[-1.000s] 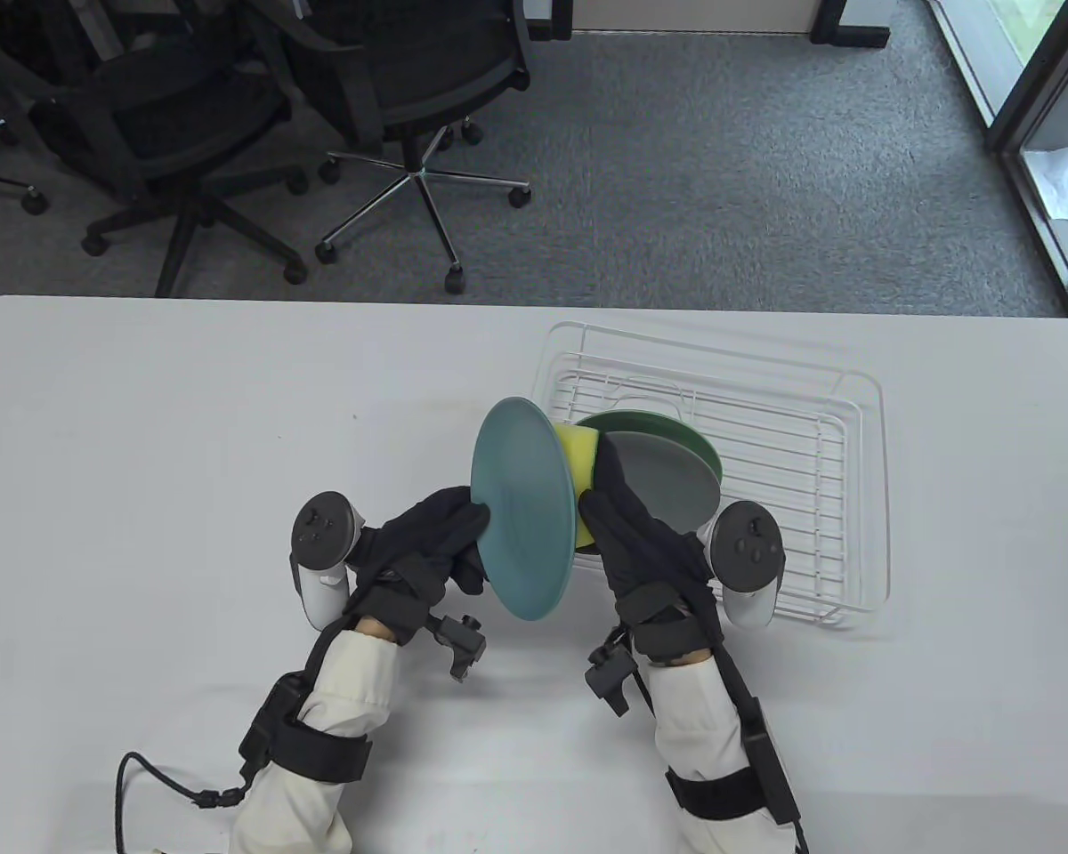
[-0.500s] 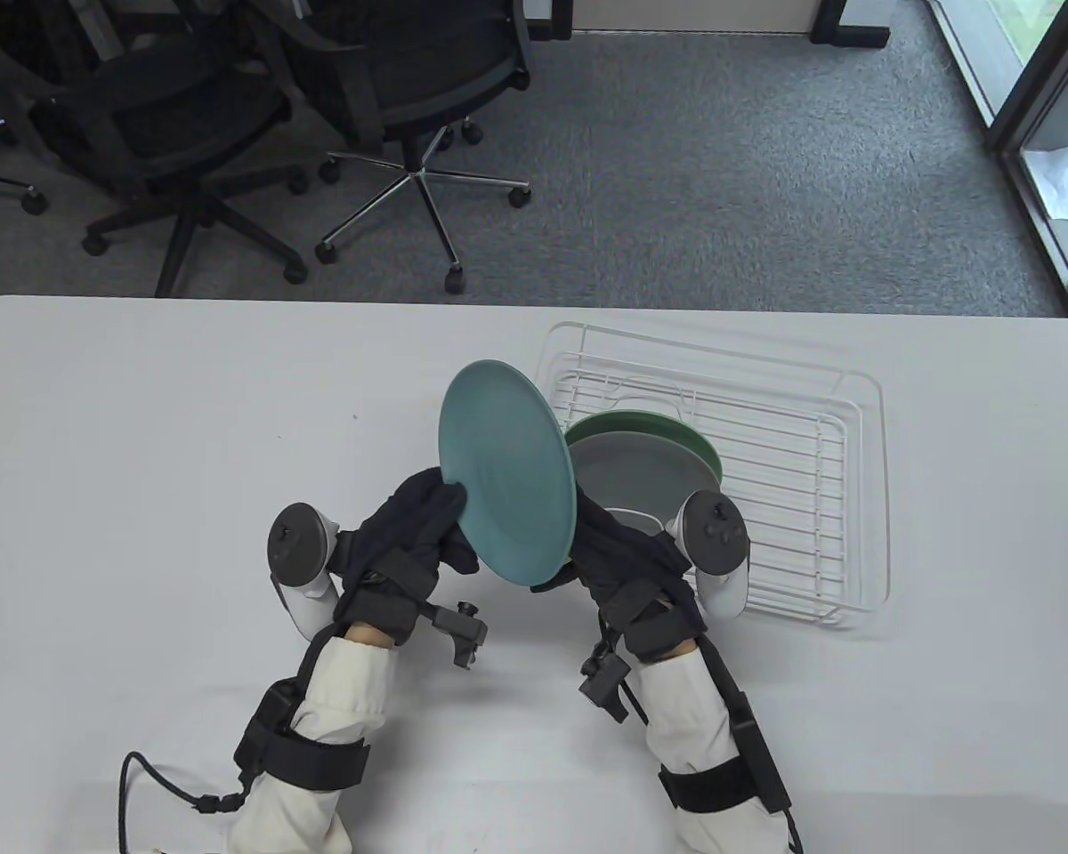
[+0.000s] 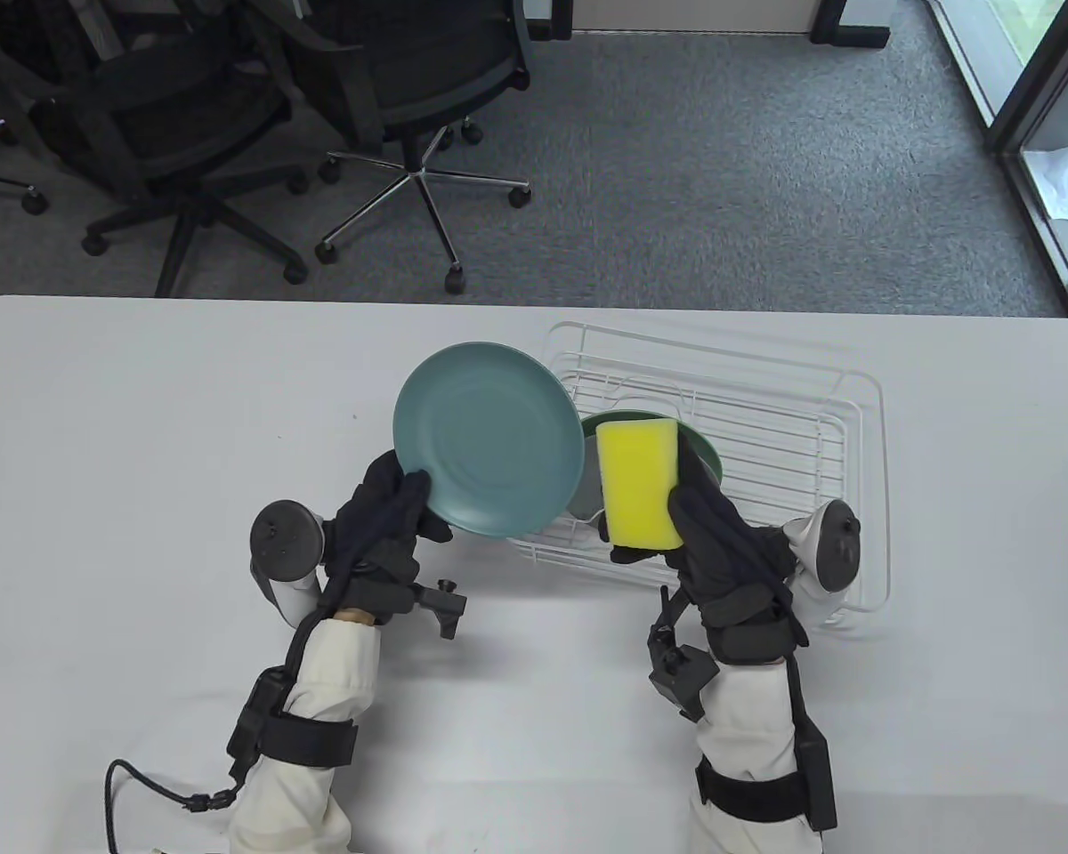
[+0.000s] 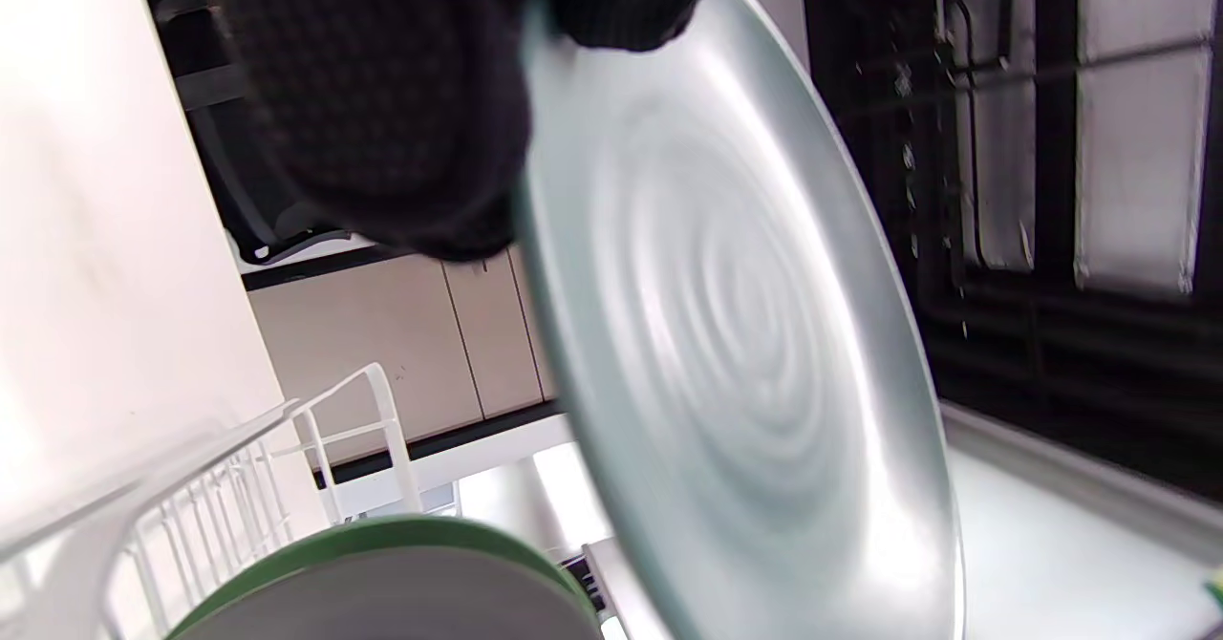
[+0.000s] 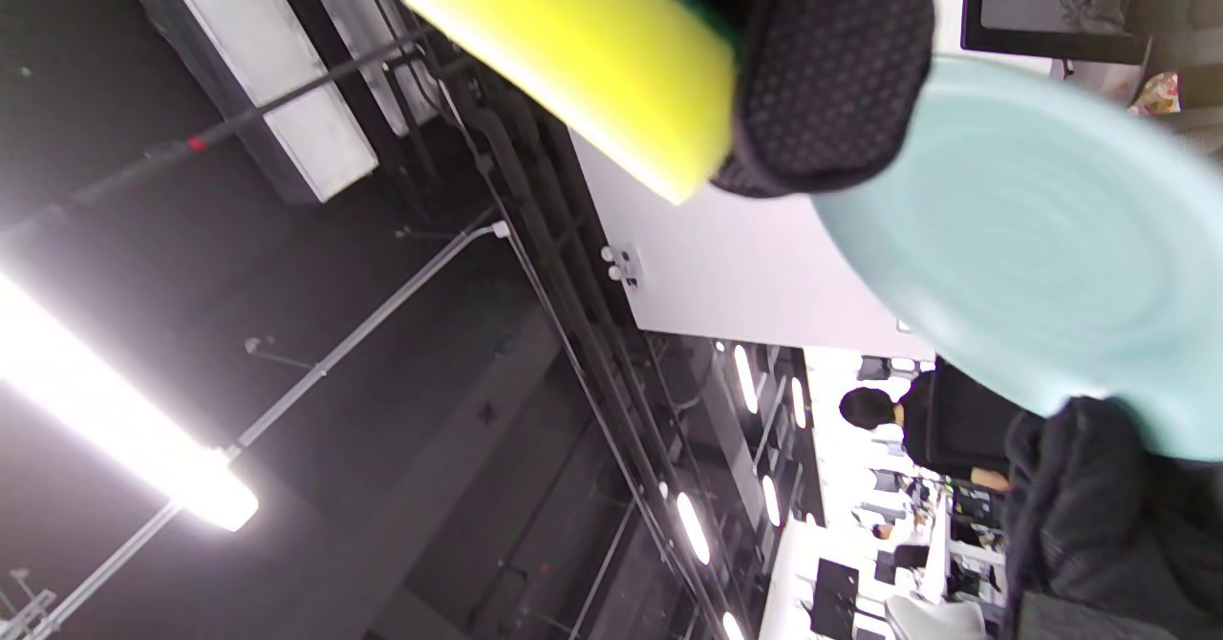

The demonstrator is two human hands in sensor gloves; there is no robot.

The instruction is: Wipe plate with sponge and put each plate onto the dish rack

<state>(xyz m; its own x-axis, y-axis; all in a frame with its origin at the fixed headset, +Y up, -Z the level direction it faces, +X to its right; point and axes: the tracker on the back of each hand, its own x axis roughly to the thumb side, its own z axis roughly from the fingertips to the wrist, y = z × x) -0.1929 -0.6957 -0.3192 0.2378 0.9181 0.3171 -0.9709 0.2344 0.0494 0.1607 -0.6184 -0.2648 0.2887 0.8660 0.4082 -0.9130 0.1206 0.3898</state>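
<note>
Two plates (image 3: 667,445) are already lying in the rack (image 3: 810,463); the left hand (image 3: 392,516) is pinching a third, teal plate (image 3: 488,440) above the worktop (image 3: 142,445), while the right hand (image 3: 721,543) is gripping the sponge (image 3: 639,480) beside it.

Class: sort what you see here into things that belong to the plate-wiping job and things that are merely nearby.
Job:
teal plate, gripped by left hand
yellow sponge, gripped by right hand
dish rack
green plate on the rack

Merely nearby:
office chairs
white table
</note>
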